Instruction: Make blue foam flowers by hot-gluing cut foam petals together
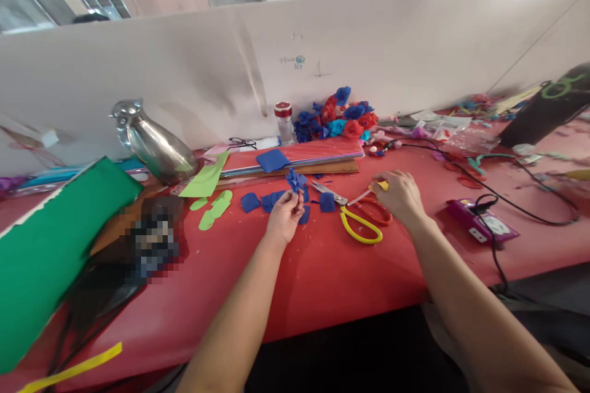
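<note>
My left hand [284, 220] pinches a small blue paper flower [295, 180] upright by its base. Blue paper pieces [250, 202] lie on the table beside and behind that hand. My right hand [400, 198], fingers curled, holds a small yellow object [380, 186] with a thin pale strip reaching left from it; its kind is unclear. Just below and left of that hand lie scissors [362, 225] with one yellow and one red-orange handle loop, blades pointing up-left. Another cut blue square [327, 201] rests by the blades.
Light green paper ovals [214, 212] lie left. Behind stand a bunch of red and blue paper flowers [343, 116], a red-lidded jar [284, 123] and a steel jug [154, 141]. A purple power strip [482, 221] with black cables sits right; a green sheet [59, 252] covers the far left.
</note>
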Motion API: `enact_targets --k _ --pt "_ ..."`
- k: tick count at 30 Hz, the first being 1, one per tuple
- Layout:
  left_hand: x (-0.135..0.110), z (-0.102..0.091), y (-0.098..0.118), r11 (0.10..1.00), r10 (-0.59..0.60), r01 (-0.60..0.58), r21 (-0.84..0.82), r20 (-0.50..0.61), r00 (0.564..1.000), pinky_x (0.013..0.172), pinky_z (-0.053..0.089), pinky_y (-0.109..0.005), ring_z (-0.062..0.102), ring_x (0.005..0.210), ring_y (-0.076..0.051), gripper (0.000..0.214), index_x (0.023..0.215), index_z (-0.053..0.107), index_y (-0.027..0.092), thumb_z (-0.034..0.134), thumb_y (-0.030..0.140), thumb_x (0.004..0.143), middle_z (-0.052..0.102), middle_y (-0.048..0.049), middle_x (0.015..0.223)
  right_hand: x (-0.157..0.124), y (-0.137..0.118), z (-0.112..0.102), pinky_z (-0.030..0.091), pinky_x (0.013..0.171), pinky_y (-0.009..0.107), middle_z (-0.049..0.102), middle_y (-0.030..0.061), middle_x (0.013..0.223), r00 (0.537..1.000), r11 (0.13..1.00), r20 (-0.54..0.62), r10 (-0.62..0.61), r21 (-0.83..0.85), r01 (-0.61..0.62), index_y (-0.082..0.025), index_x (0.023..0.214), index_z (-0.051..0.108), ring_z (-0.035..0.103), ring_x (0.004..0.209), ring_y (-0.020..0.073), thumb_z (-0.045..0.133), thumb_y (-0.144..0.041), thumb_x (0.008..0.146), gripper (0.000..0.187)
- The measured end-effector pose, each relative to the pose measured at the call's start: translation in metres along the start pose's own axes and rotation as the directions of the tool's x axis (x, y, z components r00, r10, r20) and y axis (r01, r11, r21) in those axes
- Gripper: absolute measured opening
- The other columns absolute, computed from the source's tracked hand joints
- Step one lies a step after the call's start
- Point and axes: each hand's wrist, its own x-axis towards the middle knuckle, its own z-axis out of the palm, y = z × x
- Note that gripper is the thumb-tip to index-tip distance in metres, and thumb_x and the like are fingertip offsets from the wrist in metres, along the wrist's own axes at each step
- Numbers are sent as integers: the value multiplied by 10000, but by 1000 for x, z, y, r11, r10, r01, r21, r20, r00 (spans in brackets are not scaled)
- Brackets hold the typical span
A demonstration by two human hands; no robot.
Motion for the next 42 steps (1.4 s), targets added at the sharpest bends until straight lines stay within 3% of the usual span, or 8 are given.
enact_targets --k 4,14,21,25,28,34,38,42 --pt "-1 0 0 1000 -4 4 3 20 1000 474 312 -160 432 495 -26 117 696 587 128 701 118 720 574 13 671 -9 24 0 431 831 445 613 172 1131 989 950 58 139 -289 -117 -188 1158 637 536 1055 339 523 -292 795 394" --pt "-3 1 5 999 34 -34 2 42 999 489 342 -153 420 492 -23 87 695 606 134 688 115 715 575 17 666 -3 36 16 448 744 355 562 217 1127 973 950 125 193 -270 -154 -67 1252 498 606 923 287 569 -244 727 558" --pt "-2 0 2 978 114 -111 179 -8 993 518 329 -166 434 529 -27 136 696 668 141 750 88 600 567 31 638 5 45 11 431 675 347 661 202 951 965 935 83 249 -280 -217 -103 1092 602 625 865 298 544 -230 715 402" --pt "6 1 1 925 152 -114 363 -78 985 460 245 -190 363 468 -24 154 671 677 145 787 141 562 561 34 603 1 45 -8 390 600 313 653 104 744 966 960 22 259 -119 -255 -152 862 649 595 705 234 559 -252 682 225" --pt "16 12 -3 844 97 -17 536 -120 988 454 220 -216 295 417 -36 93 664 685 152 750 127 601 547 32 540 -11 42 -21 327 499 285 528 5 540 945 932 96 312 165 -324 -196 646 574 485 521 159 621 -324 631 137" --pt "42 38 -20 600 196 -56 798 -78 978 615 359 -258 470 544 -116 257 445 582 181 788 29 466 545 19 490 -44 27 -43 318 434 236 526 -25 562 919 540 235 318 752 -379 -201 681 552 436 485 99 747 -435 515 347" --pt "52 44 -23 310 220 -24 950 -47 974 649 376 -275 516 589 -153 317 400 515 195 805 87 471 501 21 461 -61 17 -59 384 460 237 604 11 637 888 387 340 309 808 -444 -181 765 599 520 523 114 788 -454 498 426" --pt "47 45 -20 314 187 -7 950 -55 981 640 397 -257 543 592 -139 252 452 529 178 738 83 558 543 16 507 -73 15 -65 317 430 221 540 -25 541 905 404 340 254 813 -419 -165 809 605 469 472 94 779 -517 543 474"
